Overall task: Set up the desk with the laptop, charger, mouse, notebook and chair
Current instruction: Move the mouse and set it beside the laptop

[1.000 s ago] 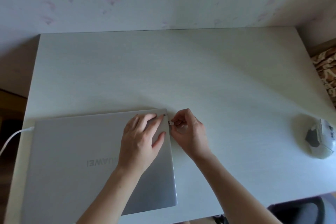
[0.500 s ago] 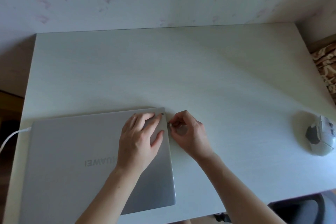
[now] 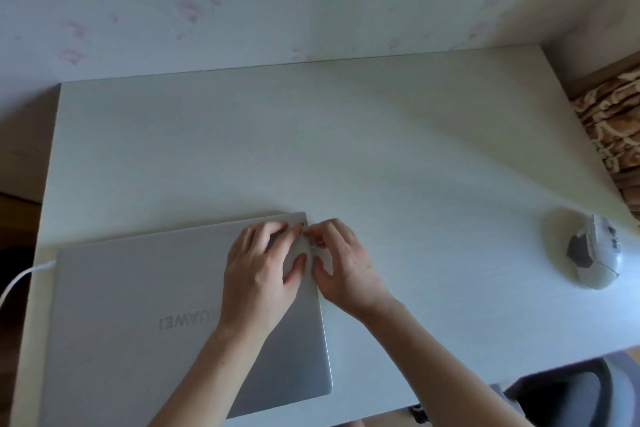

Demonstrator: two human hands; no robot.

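Observation:
A closed silver laptop (image 3: 138,315) lies on the front left of the white desk (image 3: 346,149). My left hand (image 3: 263,270) rests flat on the lid near its far right corner, fingers straight. My right hand (image 3: 341,263) pinches a small metal plug (image 3: 312,246) against the laptop's right edge. A white charger cable (image 3: 20,279) enters the laptop's left side. A grey and white mouse (image 3: 594,253) sits at the desk's right edge. The dark chair (image 3: 575,392) shows below the desk's front right corner. No notebook is in view.
A pale wall with faint pink marks stands behind the desk. A brown patterned fabric (image 3: 613,121) lies beyond the desk's right edge. Dark floor shows to the left of the desk.
My right hand has moved a little left, so its pinched plug now meets the laptop's right edge. My left hand has stayed on the lid.

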